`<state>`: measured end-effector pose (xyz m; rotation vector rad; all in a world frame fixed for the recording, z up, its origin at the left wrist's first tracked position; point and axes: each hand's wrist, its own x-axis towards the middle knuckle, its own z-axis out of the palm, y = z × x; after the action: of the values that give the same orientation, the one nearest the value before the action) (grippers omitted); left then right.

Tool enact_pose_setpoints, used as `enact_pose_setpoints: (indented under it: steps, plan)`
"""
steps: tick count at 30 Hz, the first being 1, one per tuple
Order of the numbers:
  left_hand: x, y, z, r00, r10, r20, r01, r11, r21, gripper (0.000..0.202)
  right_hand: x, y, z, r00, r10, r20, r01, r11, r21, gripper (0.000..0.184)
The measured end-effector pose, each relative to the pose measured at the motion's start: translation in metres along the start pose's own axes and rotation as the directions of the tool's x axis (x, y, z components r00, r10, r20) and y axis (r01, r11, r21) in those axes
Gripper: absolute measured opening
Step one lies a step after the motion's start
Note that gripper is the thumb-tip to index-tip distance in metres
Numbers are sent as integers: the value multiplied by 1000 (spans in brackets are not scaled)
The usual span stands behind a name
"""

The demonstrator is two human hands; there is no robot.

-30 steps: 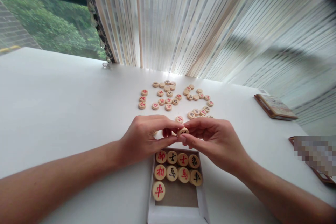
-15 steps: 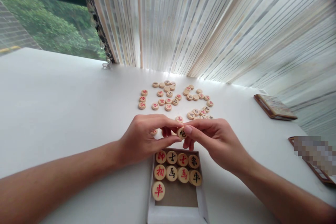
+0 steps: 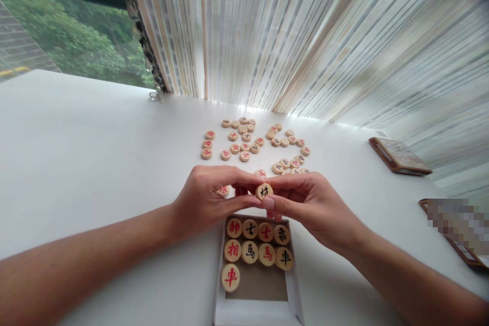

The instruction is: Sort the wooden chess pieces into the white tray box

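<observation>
Between the fingertips of both hands is a round wooden Chinese chess piece with a black character, its face toward me. My left hand pinches it from the left, and my right hand grips it from the right with the thumb at its lower edge. Just below stands an open white box with a brown bottom. Two full rows of chess pieces lie in it, marked in red and black. A single red-marked piece begins the third row at the left.
Many loose chess pieces are spread over the white table beyond my hands, some face down. Two flat brown-edged boxes or books, the farther one whole in view, lie at the right. A striped curtain hangs along the back.
The held piece has turned a little between my fingers, and my right thumb has slid down from its face to its lower edge. Pieces in the box stay put.
</observation>
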<state>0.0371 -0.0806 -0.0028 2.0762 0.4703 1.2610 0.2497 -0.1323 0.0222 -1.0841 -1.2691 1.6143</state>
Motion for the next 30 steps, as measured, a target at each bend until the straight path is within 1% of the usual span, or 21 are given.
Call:
enact_pose_setpoints:
  steps: [3,8,11,14,18,21,24,27,30]
  plan:
    - [-2,-1,0,999,27,17,-28,999,37,16,1,1,2,999,22,-42,-22,1000,1,36]
    - [-5,-1,1,997,55,46,-57,996,66,16,0,1,4,996,-32,-86,22,994,-107,31]
    - [-4,-1,1,997,42,67,-45,998,41,15,-2,-1,3,994,-74,-84,57,980,-190,28]
    - [-3,0,1,998,19,61,-20,1000,21,17,-2,-4,1,992,-114,-52,99,968,-229,26]
    - [-2,1,1,1000,-20,22,21,999,-28,21,-1,-5,-1,992,-129,-6,125,971,-204,28]
    - [-2,1,1,998,-62,-7,62,997,-55,22,-1,-5,-2,991,-133,5,132,979,-159,31]
    - [-1,1,2,996,-89,-24,86,993,-86,23,-1,-4,-1,992,-124,15,125,984,-127,31]
    - [-1,2,2,995,-93,-30,90,990,-106,23,-1,-3,0,994,-106,8,107,991,-81,34]
    - [-1,3,2,995,-97,-25,95,992,-82,23,0,-1,2,996,-91,-22,90,994,-67,38]
